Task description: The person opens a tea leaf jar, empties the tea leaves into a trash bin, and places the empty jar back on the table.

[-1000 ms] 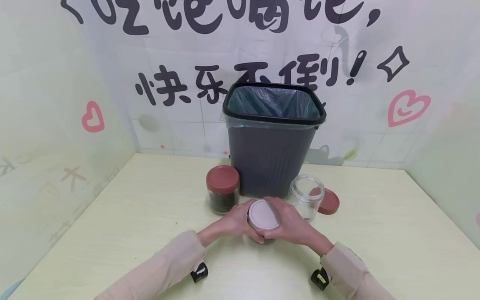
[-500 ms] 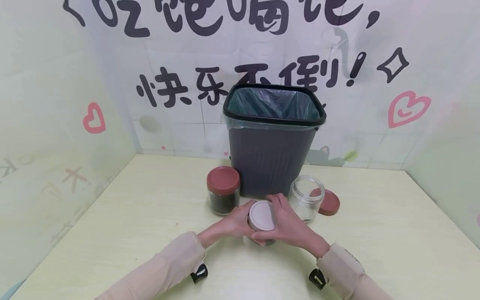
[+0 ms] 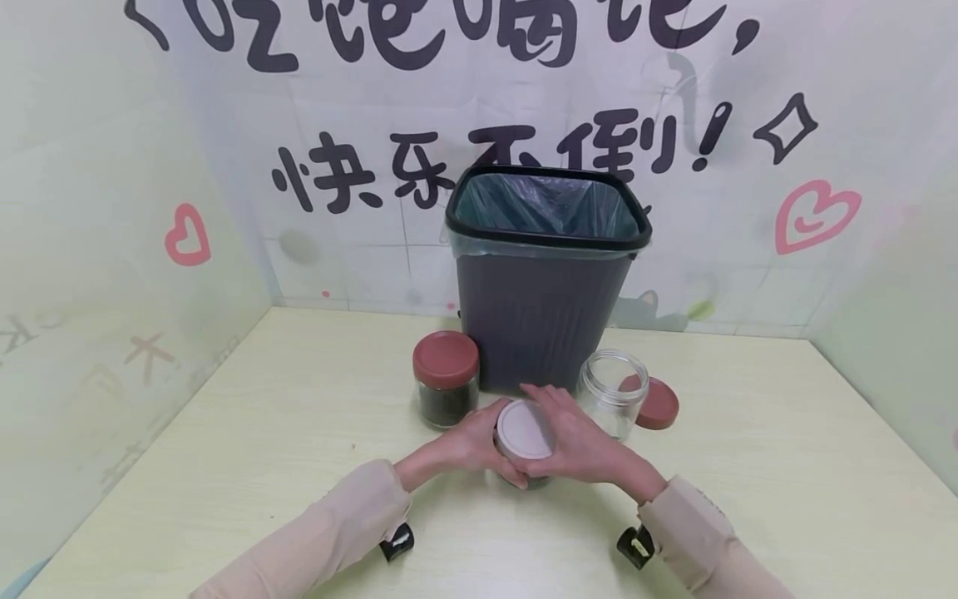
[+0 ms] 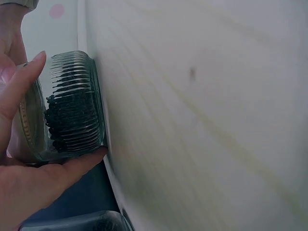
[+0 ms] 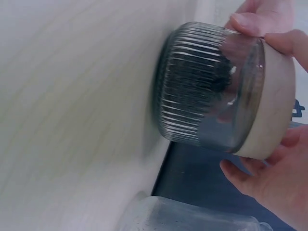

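A ribbed glass jar (image 5: pixel 192 86) with dark contents stands upright on the table, its pale lid (image 3: pixel 524 429) on top. My left hand (image 3: pixel 471 441) grips the jar from the left; in the left wrist view its thumb and fingers lie around the glass (image 4: pixel 74 103). From the right, my right hand (image 3: pixel 580 437) holds the lid's rim between thumb and fingers, as the right wrist view also shows. In the head view the hands hide most of the jar's body.
Behind the hands stands a dark bin (image 3: pixel 535 316) with a plastic liner. A red-lidded jar (image 3: pixel 445 374) with dark contents is at its left front. To the right are an open clear jar (image 3: pixel 612 395) and a loose red lid (image 3: pixel 660 405).
My right hand has turned on the pale lid one way and back, its wrist moving left and then right again. My left hand and the jar have stayed in place.
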`<state>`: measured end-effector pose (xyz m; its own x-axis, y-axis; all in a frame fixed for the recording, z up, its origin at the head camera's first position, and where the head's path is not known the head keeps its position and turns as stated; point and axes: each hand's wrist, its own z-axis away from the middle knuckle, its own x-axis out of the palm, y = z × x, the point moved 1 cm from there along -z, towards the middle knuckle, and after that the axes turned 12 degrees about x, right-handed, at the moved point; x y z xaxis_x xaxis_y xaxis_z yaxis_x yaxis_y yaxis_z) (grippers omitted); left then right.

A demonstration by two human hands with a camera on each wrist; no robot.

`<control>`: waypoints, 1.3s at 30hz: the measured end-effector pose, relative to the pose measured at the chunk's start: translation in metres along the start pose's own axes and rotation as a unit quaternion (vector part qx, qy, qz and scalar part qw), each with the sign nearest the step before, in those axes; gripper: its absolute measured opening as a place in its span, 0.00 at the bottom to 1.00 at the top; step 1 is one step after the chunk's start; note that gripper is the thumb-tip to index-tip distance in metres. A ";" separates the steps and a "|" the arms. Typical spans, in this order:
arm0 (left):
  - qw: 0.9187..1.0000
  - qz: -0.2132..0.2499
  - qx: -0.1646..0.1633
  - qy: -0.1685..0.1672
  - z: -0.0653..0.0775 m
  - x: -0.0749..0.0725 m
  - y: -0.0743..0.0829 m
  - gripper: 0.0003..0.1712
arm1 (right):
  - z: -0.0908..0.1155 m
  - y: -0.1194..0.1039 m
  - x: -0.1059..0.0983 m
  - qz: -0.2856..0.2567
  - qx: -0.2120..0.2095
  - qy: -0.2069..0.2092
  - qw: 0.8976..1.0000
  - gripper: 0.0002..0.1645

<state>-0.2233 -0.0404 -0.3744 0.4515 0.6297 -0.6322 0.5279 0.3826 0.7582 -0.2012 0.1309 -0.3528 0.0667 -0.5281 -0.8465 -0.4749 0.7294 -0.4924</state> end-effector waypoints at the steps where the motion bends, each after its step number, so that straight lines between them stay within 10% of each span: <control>1: 1.000 0.000 0.002 0.001 0.000 0.000 0.000 0.47 | 0.000 0.000 -0.001 -0.005 -0.003 -0.010 1.000 0.50; 7: 1.000 -0.001 0.010 0.004 0.001 0.000 0.001 0.47 | 0.004 -0.002 -0.002 -0.029 -0.012 -0.047 0.998 0.52; 18: 1.000 -0.002 0.008 0.003 -0.001 0.000 0.001 0.47 | 0.005 0.001 0.006 0.047 0.020 0.061 0.997 0.48; 33: 1.000 0.021 0.004 -0.003 0.001 -0.001 0.002 0.47 | 0.002 -0.002 -0.004 0.011 -0.012 -0.069 0.997 0.51; 39: 1.000 0.009 0.006 -0.001 0.001 -0.002 0.001 0.46 | 0.003 -0.006 0.001 0.034 0.029 -0.019 0.999 0.61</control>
<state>-0.2228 -0.0420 -0.3724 0.4631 0.6350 -0.6183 0.5285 0.3621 0.7678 -0.1954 0.1277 -0.3509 0.0702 -0.4604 -0.8850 -0.4288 0.7871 -0.4434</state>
